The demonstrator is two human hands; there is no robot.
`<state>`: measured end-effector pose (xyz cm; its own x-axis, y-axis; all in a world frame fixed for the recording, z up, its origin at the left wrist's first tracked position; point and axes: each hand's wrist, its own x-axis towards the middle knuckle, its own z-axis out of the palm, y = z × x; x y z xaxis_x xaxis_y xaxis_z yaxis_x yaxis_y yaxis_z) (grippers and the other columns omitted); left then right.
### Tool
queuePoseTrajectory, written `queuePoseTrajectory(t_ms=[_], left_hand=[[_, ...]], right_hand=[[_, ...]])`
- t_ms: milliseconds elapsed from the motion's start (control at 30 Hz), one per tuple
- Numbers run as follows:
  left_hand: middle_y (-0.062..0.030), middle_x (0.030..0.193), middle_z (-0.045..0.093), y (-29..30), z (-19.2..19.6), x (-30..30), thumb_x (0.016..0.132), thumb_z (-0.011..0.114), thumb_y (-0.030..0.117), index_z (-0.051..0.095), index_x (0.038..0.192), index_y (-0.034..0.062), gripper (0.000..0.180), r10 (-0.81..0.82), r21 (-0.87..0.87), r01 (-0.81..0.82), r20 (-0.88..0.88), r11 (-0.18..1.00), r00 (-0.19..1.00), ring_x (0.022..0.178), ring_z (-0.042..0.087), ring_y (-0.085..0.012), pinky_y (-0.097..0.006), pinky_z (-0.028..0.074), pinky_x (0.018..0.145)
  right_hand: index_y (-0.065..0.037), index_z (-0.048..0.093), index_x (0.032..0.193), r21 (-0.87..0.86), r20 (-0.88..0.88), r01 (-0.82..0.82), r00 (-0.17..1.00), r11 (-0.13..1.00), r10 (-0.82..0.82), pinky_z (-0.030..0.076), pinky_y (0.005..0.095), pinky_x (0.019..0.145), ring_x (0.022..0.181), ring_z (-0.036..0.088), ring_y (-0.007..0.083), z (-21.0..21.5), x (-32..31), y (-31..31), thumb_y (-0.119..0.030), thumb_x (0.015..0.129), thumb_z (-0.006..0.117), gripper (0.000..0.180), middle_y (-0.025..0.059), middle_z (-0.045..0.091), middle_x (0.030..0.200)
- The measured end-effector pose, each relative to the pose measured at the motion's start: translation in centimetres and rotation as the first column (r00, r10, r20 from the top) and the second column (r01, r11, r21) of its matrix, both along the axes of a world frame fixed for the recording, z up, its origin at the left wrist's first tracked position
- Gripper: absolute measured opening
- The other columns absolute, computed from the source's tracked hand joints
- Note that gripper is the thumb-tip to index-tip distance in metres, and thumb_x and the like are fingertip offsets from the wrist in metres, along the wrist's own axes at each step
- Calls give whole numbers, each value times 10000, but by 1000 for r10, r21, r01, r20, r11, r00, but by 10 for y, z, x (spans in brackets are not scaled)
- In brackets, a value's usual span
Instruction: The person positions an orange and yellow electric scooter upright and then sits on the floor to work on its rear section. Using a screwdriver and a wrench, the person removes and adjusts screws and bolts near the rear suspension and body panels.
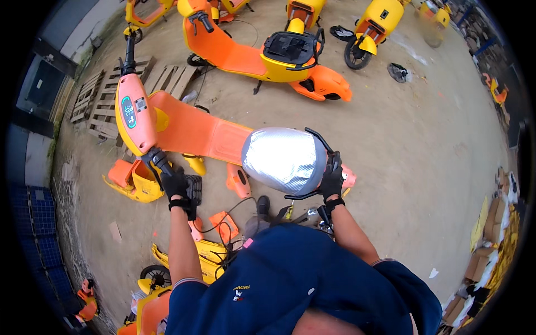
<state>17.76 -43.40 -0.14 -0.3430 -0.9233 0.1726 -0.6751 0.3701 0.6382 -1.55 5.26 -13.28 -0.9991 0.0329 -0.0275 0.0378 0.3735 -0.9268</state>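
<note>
An orange and yellow electric scooter [218,134] stands across in front of me, its handlebar end to the left and its seat to the right. A lit round-ended display [129,111] shows on its orange handlebar cover. My left hand [175,183], in a black glove, closes round the near handlebar grip [162,162] beside the brake lever. A shiny silver cover [282,156] lies over the seat. At the seat's rear, my gloved right hand [333,177] grips the black grab rail [317,135]. The fingers' undersides are hidden.
Another orange scooter [240,56] with a black seat stands beyond. Wooden pallets [111,103] lie at the left. Loose orange and yellow body panels [133,181], cables and scooter parts lie around my feet. Cardboard boxes [494,220] line the right side.
</note>
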Motion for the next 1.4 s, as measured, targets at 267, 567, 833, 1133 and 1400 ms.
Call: queuePoseTrajectory(t_ms=[267, 567, 833, 1133, 1400], left_hand=[[-105, 689, 577, -50, 23, 40, 724, 692, 166, 535, 946, 20, 308, -346, -320, 342, 48, 884, 937, 535, 584, -228, -352, 455, 465], [-47, 735, 529, -88, 97, 66, 756, 655, 81, 494, 1010, 65, 302, -388, 243, 352, 118, 904, 914, 441, 525, -161, -290, 434, 371], [-33, 647, 506, -161, 111, 84, 787, 592, 86, 501, 996, 52, 230, -484, 358, 410, 148, 839, 863, 435, 503, -131, -272, 393, 367], [-24, 712, 556, -180, 115, 94, 803, 640, 110, 539, 983, 40, 218, -514, 407, 440, 91, 801, 853, 482, 519, -106, -248, 404, 400], [-5, 600, 507, -200, 110, 102, 799, 615, 105, 540, 868, 51, 115, -557, 441, 443, 170, 781, 813, 416, 473, -113, -260, 362, 389]], right_hand=[[-68, 322, 1415, 233, 160, 26, 985, 972, -65, 367, 412, 1009, 1239, 449, 341, 36, -4, -9, -277, 936, 445, 537, 178, 419, 1376], [-15, 570, 1065, 485, 29, 144, 983, 863, -180, 473, 497, 716, 876, 612, 432, 59, 8, -12, -497, 892, 490, 519, 263, 640, 910], [-102, 558, 1117, 633, -102, 199, 979, 748, -174, 496, 473, 677, 801, 615, 378, 61, 12, -21, -290, 899, 473, 300, 209, 600, 868], [-271, 374, 1372, 768, 44, 73, 985, 636, -166, 486, 477, 787, 918, 618, 377, 75, -1, -14, -401, 915, 446, 481, 195, 621, 1012], [-67, 634, 1048, 688, 90, 199, 931, 698, -354, 473, 433, 853, 994, 611, 349, 87, -12, -14, -458, 846, 520, 455, 186, 655, 1013]])
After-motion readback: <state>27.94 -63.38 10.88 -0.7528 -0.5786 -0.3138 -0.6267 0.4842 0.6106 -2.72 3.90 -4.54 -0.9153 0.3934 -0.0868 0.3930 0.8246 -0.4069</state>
